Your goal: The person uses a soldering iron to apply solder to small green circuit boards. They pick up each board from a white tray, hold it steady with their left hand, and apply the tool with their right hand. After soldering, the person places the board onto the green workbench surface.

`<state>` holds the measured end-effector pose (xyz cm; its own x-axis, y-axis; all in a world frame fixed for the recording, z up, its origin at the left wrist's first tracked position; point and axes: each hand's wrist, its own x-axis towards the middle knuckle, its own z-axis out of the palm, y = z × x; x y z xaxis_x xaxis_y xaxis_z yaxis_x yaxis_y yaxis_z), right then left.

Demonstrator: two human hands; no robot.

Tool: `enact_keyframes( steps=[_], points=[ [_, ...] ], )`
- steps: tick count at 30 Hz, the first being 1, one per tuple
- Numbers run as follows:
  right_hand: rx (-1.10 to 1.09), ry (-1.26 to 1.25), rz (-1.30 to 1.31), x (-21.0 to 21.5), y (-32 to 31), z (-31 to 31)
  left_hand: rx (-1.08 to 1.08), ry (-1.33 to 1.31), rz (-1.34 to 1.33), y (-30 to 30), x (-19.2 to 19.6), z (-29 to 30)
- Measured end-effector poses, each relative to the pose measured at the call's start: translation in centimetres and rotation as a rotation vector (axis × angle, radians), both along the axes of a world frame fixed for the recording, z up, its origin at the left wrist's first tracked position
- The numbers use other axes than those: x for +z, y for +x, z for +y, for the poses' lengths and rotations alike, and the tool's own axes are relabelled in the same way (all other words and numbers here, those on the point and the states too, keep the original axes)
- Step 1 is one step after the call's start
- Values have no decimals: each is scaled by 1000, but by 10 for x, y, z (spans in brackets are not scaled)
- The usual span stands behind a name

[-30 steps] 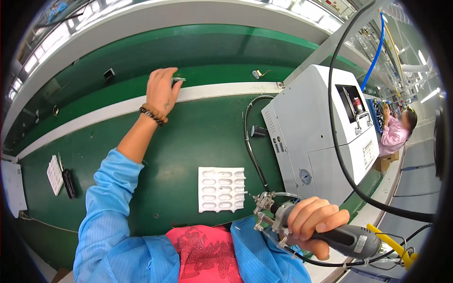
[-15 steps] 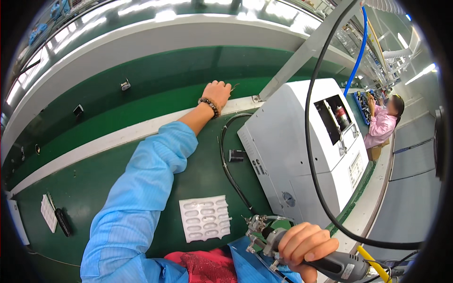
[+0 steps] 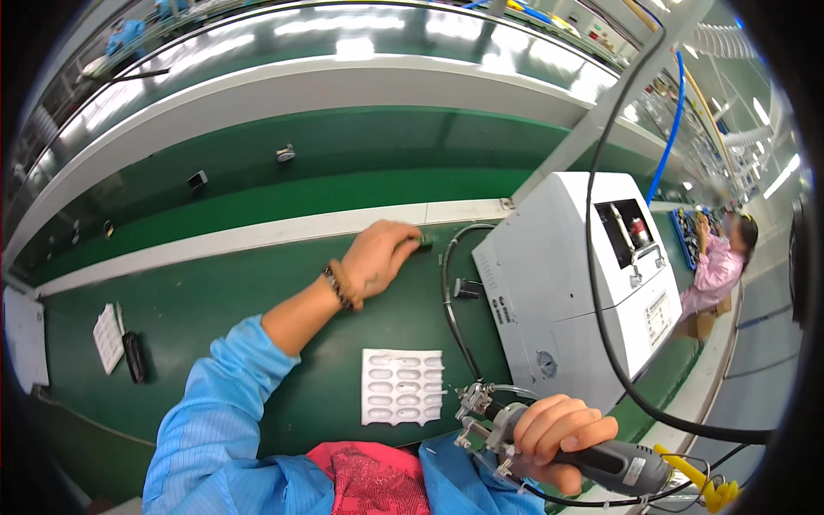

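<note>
While the right hand [image 3: 562, 439] wraps its fingers around a grey hand tool [image 3: 614, 463], the left hand [image 3: 378, 257] appears to pinch a small dark part [image 3: 424, 244] between thumb and fingers, above the green table [image 3: 215, 296] near the white rail [image 3: 463, 211]. That part is in hand, well apart from the tool's metal tip and the white tray [image 3: 402, 388] beside it. The tray's hollows seem unfilled; other small pieces lie beyond the rail. How much is finished or left cannot be told.
</note>
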<state>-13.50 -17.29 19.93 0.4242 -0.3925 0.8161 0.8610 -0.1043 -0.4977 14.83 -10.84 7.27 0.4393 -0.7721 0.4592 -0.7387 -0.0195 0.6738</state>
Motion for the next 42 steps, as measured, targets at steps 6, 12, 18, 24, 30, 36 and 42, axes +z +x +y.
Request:
enact_keyframes(
  steps=[6, 12, 18, 24, 30, 36, 42],
  points=[
    [87, 93, -19, -11, 8, 21, 99, 62, 253, -66, 17, 107],
    [161, 86, 24, -10, 9, 31, 128, 15, 250, -91, -4, 139],
    [115, 36, 24, -16, 2, 23, 5, -18, 67, -99, -17, 132],
    [125, -2, 50, -15, -1, 15, -124, -21, 47, -114, -34, 117],
    [151, -14, 99, -22, 17, 13, -69, -25, -22, -118, -50, 120],
    [145, 4, 153, -33, 50, 19, -33, 22, 202, -118, -52, 124],
    [205, -7, 168, -52, 75, 22, -18, -20, 269, -117, -58, 125]
  ],
)
